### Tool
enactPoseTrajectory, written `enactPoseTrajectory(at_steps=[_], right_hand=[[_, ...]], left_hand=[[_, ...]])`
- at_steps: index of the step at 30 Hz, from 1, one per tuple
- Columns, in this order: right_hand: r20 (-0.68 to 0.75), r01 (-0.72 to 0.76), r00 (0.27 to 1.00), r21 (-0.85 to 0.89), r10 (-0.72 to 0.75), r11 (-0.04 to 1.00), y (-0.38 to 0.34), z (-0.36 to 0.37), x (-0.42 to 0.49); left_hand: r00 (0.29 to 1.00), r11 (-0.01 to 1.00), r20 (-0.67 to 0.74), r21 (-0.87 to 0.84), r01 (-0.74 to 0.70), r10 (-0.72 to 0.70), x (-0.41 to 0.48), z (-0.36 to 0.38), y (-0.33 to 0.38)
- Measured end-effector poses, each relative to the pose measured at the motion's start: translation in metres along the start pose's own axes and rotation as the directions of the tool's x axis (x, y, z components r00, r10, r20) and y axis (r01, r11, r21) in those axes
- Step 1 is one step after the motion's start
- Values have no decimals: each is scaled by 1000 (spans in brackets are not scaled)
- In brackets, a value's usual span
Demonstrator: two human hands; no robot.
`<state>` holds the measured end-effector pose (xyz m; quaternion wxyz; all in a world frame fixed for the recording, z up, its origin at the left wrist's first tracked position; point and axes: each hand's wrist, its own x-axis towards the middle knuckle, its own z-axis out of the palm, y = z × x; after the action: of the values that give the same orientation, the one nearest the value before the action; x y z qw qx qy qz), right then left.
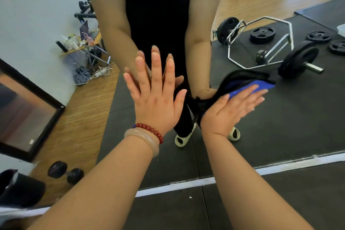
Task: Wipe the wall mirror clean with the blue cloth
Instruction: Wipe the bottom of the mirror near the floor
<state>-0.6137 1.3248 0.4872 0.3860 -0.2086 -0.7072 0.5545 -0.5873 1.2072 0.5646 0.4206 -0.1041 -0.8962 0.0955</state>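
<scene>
The wall mirror (pixel 280 127) fills most of the view and reflects my body and a gym floor. My left hand (pixel 156 97), with a red bead bracelet and a pale bangle at the wrist, lies flat on the glass with fingers straight and spread. My right hand (pixel 229 110) presses the blue cloth (pixel 248 87) against the mirror with straight fingers pointing right. The cloth shows blue under my fingers, with a black side folded above and to the left of the hand.
A white strip (pixel 186 185) marks the mirror's bottom edge above the black floor mat (pixel 168 211). A dumbbell (pixel 65 172) lies at lower left. A black-framed panel (pixel 28 117) leans at the left. Reflected: a hex bar with weight plates (pixel 265 43) and a cluttered table (pixel 82 43).
</scene>
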Motion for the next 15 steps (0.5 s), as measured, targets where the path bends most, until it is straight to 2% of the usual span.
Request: enactPoseTrajectory(at_steps=[2,3,5,7,9,10,12,14,15], right_hand=[[-12,-170,985,60,171,984,-4,-3,1],[-7,-169,986,65,169,984,-12,-5,4],[16,4,1000,24,-4,1000,-31,-7,14],[13,205,979,-43,-204,978,-39,-9,29],[2,269,963,-82,-270,960,-29,-13,41],[8,226,974,-84,-226,971,-17,-18,44],[-2,-20,1000,-47,20,999,13,-26,50],[-20,-266,964,-28,266,964,33,-34,53],[-15,-305,952,-37,304,952,34,-38,55]], left_hand=[[998,997,29,-53,53,-52,0,-6,11],[997,994,38,-84,75,-72,0,-9,17],[998,990,34,-126,64,-60,3,-14,28],[1000,992,0,-123,-25,25,10,-16,40],[997,990,-14,-117,-77,76,23,-18,52],[996,988,-9,-127,-86,86,29,-18,58],[993,985,7,-126,-118,120,36,-15,72],[986,981,30,-109,-161,165,34,-7,84],[984,981,40,-102,-166,171,31,-1,89]])
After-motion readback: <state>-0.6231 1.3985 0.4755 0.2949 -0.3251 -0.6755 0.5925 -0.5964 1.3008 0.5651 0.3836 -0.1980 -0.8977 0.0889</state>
